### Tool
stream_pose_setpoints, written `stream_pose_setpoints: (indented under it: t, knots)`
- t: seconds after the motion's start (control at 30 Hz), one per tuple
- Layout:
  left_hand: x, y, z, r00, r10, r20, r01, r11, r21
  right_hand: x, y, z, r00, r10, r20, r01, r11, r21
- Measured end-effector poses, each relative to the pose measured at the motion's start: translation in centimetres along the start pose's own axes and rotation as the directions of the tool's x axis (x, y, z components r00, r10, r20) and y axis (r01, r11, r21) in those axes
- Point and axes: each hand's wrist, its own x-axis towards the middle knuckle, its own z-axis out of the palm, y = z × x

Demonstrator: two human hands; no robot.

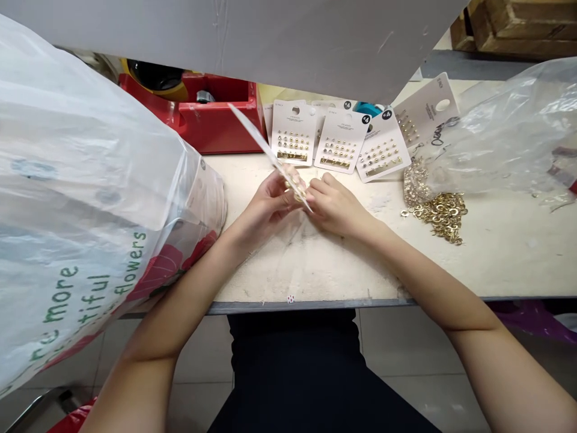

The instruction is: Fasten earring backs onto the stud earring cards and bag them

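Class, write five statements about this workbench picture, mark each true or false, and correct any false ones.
1. The left hand holds a white card, seen nearly edge-on. True.
2. The right hand is far from the white card. False: its fingers are at the card's lower end.
3. Gold-coloured metal pieces lie in a heap to the right of the right hand. True.
4. The red holder stands at the far right, beside the heap. False: it stands beyond the left hand, towards the back of the table.
5. Cards with small studs in rows stand beyond the hands. True.
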Motion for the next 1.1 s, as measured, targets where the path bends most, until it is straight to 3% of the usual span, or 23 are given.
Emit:
stream_pose_setpoints:
  t: [0.1,0.23,0.27,0.33,0.4,0.5,0.83,1.1]
  knots:
    - [-0.1,-0.7,0.0,0.992,-0.010,0.122,-0.002,0.996,0.094,-0.2,0.4,0.2,0.999,0.028,-0.028,-0.025,0.994,0.109]
    - [0.0,-1.5,-0.3,0.989,-0.001,0.150,-0.016,0.993,0.117,-0.8,0.8,-1.1,0.969,0.174,-0.177,-0.083,0.900,0.427]
    - [0.1,-1.7,-0.4,0.989,0.005,0.148,-0.023,0.993,0.118,-0.9,0.7,-1.6,0.952,0.240,-0.189,-0.091,0.812,0.577]
    - [0.2,-2.1,-0.5,0.988,0.001,0.157,-0.018,0.994,0.110,-1.0,0.1,-2.6,0.926,0.341,-0.162,-0.055,0.547,0.835]
    - [0.2,-2.4,-0.5,0.984,-0.017,0.177,0.000,0.995,0.096,-1.0,-0.7,-3.3,0.927,0.356,-0.116,0.001,0.307,0.952]
    - [0.1,-2.9,-0.3,0.984,-0.052,0.170,0.041,0.997,0.069,-1.0,-1.7,-3.3,0.939,0.339,-0.064,0.021,0.129,0.991]
    - [-0.1,-3.0,-0.4,0.985,-0.042,0.166,0.035,0.998,0.049,-1.0,-2.3,-2.6,0.930,0.365,-0.039,0.046,-0.010,0.999]
    - [0.0,-2.9,-0.5,0.987,-0.065,0.149,0.058,0.997,0.046,-1.0,-2.4,-2.5,0.919,0.393,0.015,0.002,-0.042,0.999]
